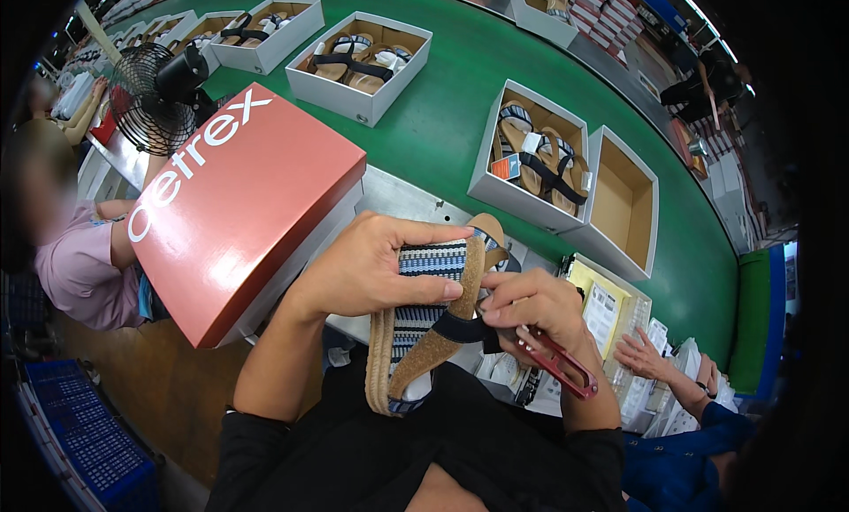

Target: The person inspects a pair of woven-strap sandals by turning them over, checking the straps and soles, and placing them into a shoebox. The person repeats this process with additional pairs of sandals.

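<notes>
A sandal (pixel 414 324) with a striped blue, white and black woven strap, tan lining and rope-like sole edge is held upright in front of my chest. My left hand (pixel 376 263) is closed on it, thumb and fingers gripping the woven part. My right hand (pixel 541 307) pinches at the sandal's dark strap (pixel 460 328), and what its fingertips hold there is hidden. A tool with a red slotted handle (pixel 562 363) is also in the right hand, its handle sticking out below the palm. Its working end is covered by my fingers.
A red-lidded shoebox (pixel 248 211) stands close at left, beside a black fan (pixel 155 96). Open boxes of sandals (pixel 539 158) line the green conveyor (pixel 442 114), one box (pixel 623 202) bare inside. Co-workers sit left and right; one's hand (pixel 644 355) reaches near a paper-filled tray (pixel 601 304).
</notes>
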Action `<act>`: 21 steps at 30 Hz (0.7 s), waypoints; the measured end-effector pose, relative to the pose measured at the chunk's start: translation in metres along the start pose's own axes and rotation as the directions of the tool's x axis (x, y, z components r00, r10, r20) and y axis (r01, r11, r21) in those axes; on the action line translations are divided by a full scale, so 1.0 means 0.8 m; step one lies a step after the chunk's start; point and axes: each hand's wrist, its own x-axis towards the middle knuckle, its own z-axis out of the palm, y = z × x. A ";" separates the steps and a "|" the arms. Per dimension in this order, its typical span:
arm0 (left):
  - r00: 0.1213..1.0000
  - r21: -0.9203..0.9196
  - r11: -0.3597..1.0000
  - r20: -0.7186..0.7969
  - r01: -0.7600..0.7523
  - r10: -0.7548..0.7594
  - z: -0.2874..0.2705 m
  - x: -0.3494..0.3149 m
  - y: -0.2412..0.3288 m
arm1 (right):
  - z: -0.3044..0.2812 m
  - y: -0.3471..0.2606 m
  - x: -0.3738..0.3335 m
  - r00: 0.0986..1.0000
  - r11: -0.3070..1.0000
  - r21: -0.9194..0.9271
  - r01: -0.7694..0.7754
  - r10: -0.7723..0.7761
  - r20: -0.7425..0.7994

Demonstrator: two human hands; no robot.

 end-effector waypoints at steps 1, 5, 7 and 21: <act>1.000 -0.009 1.000 -0.003 -0.007 0.007 0.000 0.000 -0.005 | -0.002 -0.001 0.001 0.999 0.999 -0.023 0.026 -0.025 0.028; 1.000 -0.021 1.000 0.005 -0.007 0.007 0.001 0.000 -0.001 | -0.002 -0.004 0.003 0.998 0.998 0.006 -0.069 0.070 -0.011; 1.000 0.022 0.999 -0.001 -0.031 0.031 -0.001 -0.001 -0.007 | 0.000 -0.004 -0.001 0.997 0.997 0.012 -0.070 0.070 -0.014; 0.999 0.058 0.998 -0.017 -0.036 0.037 -0.004 -0.003 -0.007 | 0.011 0.000 -0.003 0.995 0.996 0.050 -0.078 0.080 -0.051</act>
